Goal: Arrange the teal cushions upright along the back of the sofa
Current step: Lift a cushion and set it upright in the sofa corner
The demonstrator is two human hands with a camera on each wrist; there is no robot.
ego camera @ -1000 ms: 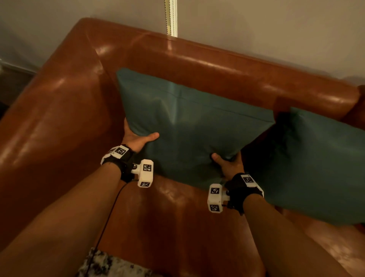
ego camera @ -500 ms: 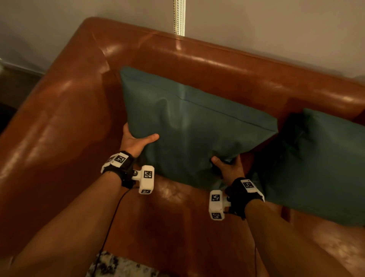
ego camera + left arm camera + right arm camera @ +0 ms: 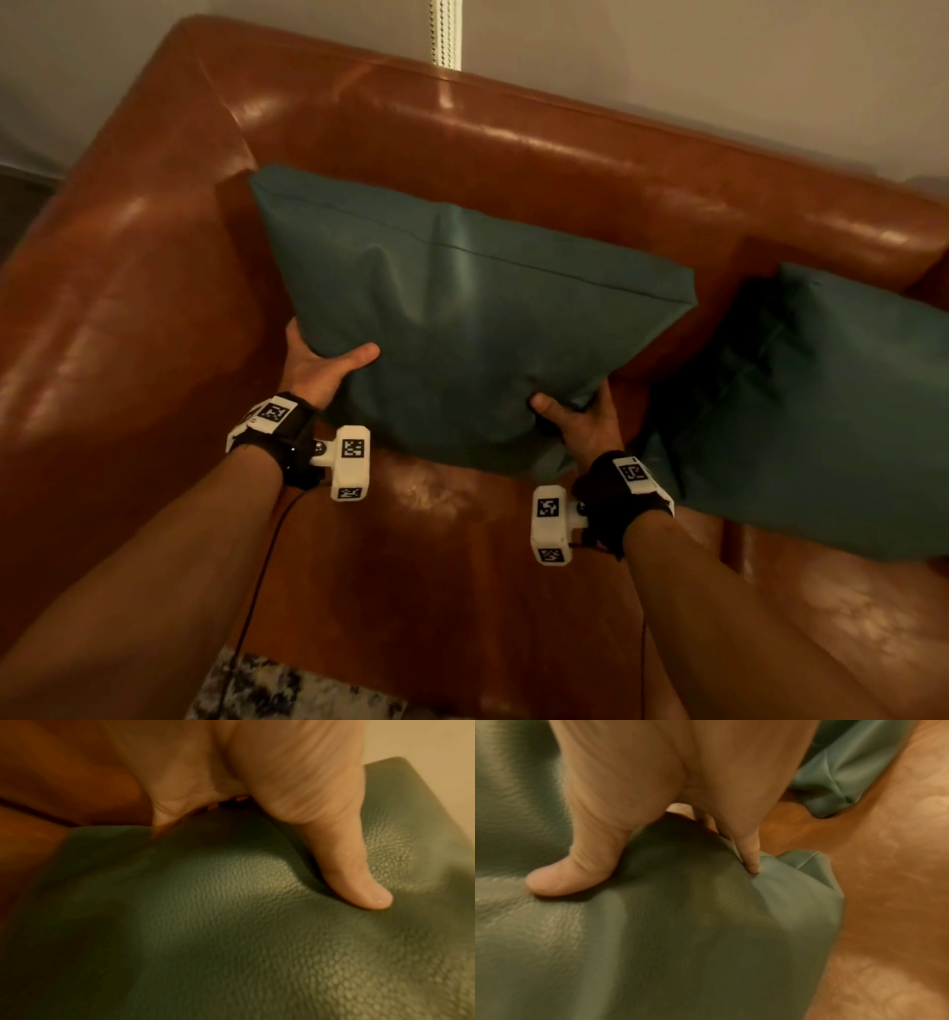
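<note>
A teal leather cushion [image 3: 462, 318] stands tilted in the left corner of the brown leather sofa [image 3: 513, 154], its top edge near the backrest. My left hand [image 3: 321, 367] grips its left edge, thumb in front, fingers hidden behind. My right hand [image 3: 580, 419] grips its lower right corner, thumb on the front. The wrist views show each thumb pressed into the cushion [image 3: 231, 923] [image 3: 654, 933]. A second teal cushion [image 3: 821, 411] leans against the backrest to the right, apart from both hands.
The sofa's left armrest [image 3: 102, 308] rises close beside the held cushion. Bare seat leather [image 3: 436, 591] lies below my wrists. A grey wall [image 3: 667, 61] with a beaded cord [image 3: 444, 31] is behind the sofa. A patterned rug [image 3: 267, 688] shows at the bottom edge.
Both hands have kept their grip and shifted the cushion slightly back and up toward the backrest; the gap to the second cushion has widened a little.
</note>
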